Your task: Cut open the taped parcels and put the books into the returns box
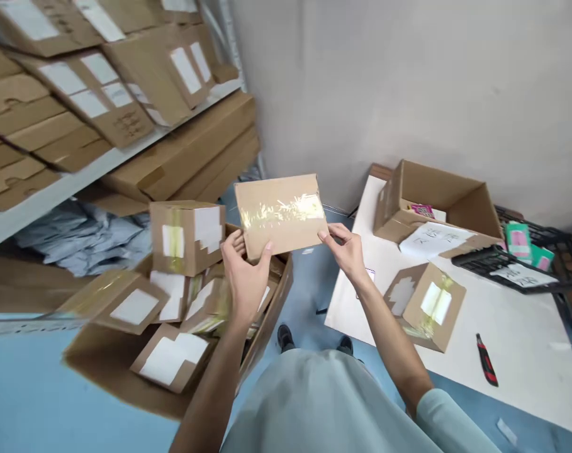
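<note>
A small cardboard box [286,229] with shiny yellowish tape across its face is held up in the middle of the view. My left hand [246,270] grips its lower left corner, thumb on the front. At the lower right corner, my right hand [345,248] pinches the edge between thumb and fingers. Below and to the left stands a large open carton [120,371] filled with several taped boxes bearing white labels. One labelled box [186,236] sits on top of the pile, just left of my left hand.
Shelves [78,179] with stacked cartons rise at the left. On the white table [516,352] at the right are a taped box [427,305], an open box [441,189], a black crate [507,267] and a red-black cutter [486,360].
</note>
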### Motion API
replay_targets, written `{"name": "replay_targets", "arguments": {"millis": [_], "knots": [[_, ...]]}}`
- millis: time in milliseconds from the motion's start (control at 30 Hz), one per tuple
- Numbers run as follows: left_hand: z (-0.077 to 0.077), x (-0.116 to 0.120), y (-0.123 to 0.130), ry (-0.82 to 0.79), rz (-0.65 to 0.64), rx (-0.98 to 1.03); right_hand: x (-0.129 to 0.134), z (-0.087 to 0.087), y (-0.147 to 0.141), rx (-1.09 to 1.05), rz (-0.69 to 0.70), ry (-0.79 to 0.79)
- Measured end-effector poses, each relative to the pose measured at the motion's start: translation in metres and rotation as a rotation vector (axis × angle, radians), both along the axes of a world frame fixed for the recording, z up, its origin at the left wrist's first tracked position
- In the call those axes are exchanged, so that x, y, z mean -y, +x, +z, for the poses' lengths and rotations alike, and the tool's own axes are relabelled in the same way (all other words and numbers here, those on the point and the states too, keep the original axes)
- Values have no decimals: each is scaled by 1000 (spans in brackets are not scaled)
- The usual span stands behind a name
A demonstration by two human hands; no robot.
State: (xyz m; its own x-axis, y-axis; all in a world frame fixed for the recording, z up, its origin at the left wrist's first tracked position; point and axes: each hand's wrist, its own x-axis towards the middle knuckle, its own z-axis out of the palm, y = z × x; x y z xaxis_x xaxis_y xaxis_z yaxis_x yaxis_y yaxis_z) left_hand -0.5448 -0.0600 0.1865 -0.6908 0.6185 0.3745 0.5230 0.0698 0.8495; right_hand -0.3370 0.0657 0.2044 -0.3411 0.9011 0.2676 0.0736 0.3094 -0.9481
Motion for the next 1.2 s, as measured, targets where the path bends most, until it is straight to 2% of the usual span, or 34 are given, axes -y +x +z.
{"name": "replay_targets", "arguments": {"millis": [67, 133, 200, 267, 367, 400, 467, 600, 733, 800, 900, 967, 1067, 1133, 1200], "knots": [[-19, -10, 51, -18, -118, 106, -9, 10, 62, 47, -38, 86], [-46, -21, 102, -104, -259, 182, -16, 9, 126, 124, -80, 199], [-75, -35, 154, -174, -311, 142, -19, 0, 190, 242, -75, 319], [-100, -49, 205, -215, -377, 35, -16, -16, 249, 387, -9, 402], [-129, -68, 280, -324, -624, 11, -4, -39, 326, 555, 63, 443], [-135, -72, 304, -374, -694, 48, 1, -44, 348, 585, 65, 445], [-144, -75, 346, -449, -746, 143, 10, -49, 386, 614, 59, 446], [-143, -73, 404, -435, -742, 285, 20, -42, 441, 601, 33, 433], [-128, -71, 425, -395, -734, 337, 17, -27, 459, 589, 52, 449], [-120, -73, 421, -380, -710, 340, 13, -20, 455, 590, 80, 474], [-109, -74, 399, -345, -669, 304, 8, -17, 439, 567, 103, 502], [-102, -72, 379, -339, -641, 241, 11, -22, 428, 537, 94, 493], [-94, -63, 355, -370, -640, 128, 30, -39, 418, 494, 41, 440], [-93, -55, 350, -400, -674, 74, 47, -53, 418, 474, 5, 395], [-100, -45, 356, -428, -714, 50, 61, -68, 425, 461, -22, 366]]}}
